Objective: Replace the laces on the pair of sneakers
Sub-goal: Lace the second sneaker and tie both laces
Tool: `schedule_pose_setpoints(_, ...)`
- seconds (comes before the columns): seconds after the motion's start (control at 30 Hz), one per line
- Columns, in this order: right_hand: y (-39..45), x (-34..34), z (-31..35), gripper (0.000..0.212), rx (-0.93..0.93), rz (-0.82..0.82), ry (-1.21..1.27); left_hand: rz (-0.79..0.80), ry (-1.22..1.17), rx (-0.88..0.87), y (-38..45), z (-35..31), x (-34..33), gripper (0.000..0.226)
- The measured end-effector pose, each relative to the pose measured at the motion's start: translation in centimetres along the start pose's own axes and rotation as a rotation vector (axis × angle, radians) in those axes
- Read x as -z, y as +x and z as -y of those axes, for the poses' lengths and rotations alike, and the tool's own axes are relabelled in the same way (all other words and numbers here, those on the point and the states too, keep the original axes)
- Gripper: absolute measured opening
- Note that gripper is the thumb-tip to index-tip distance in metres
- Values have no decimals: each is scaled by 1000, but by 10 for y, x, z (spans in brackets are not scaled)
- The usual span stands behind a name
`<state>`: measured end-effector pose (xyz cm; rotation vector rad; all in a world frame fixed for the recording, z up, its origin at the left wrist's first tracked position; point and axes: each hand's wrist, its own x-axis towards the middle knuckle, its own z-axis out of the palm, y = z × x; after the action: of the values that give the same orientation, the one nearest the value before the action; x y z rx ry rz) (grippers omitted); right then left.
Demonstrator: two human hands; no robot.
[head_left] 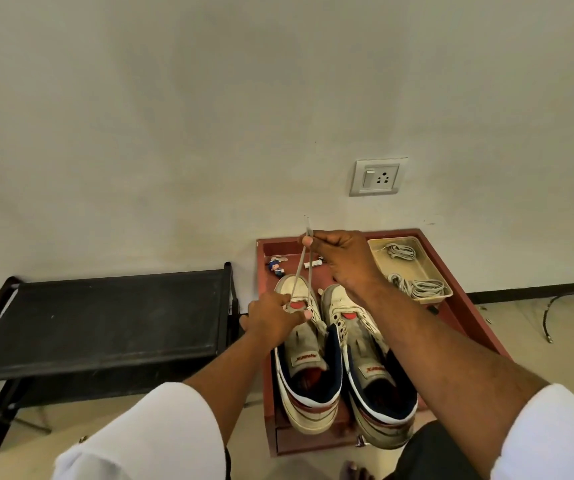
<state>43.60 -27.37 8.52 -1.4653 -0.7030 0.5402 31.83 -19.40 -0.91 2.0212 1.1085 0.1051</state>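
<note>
Your right hand (339,258) is raised above the toes of the sneakers, just right of the frame's centre, its forearm running in from the lower right corner out of a rolled white sleeve (552,434). Its fingers (308,241) are pinched together on both ends of the lace (304,268), and the two strands run taut and nearly side by side down to the left sneaker (308,358).

Your left hand (275,318) sits lower, over the front eyelets of that sneaker, wrist bent slightly, forearm coming up from the lower middle of the frame. Its fingers are curled on the lace where it meets the shoe, holding the bottom loop against the tongue.

The right sneaker (373,372) lies just beside the left one, unlaced, both with toes pointing toward the wall. The pair rests on a low reddish desk (469,323) in the lower centre. At the desk's upper right a beige tray (379,244) holds coiled pale laces (417,287). A black rack (105,317) stands at the left, and a wall socket (377,177) sits above the desk.
</note>
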Motion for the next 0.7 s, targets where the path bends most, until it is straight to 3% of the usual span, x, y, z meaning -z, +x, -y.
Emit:
schedule_pose_setpoints(0.17,2,-3,6,13,7,11,-71,-69,51,198,-2,-8,-10,83)
schedule_pose_setpoints(0.23,2,-4,8,14,2,13,-104,-106,-56,311,1,-11,-17,88)
schedule_pose_setpoints(0.3,2,-5,10,10,-23,-7,-109,-27,-291,346,3,-16,-22,78)
schedule_pose_setpoints(0.37,3,-4,12,10,-35,-23,-125,38,-359,344,4,-18,-26,69)
schedule_pose_setpoints(0.6,10,-7,14,13,-25,-85,-173,-6,-195,307,12,-14,-35,32)
schedule_pose_setpoints(0.7,15,-5,17,11,8,-138,-218,8,-134,288,16,-11,-37,29)
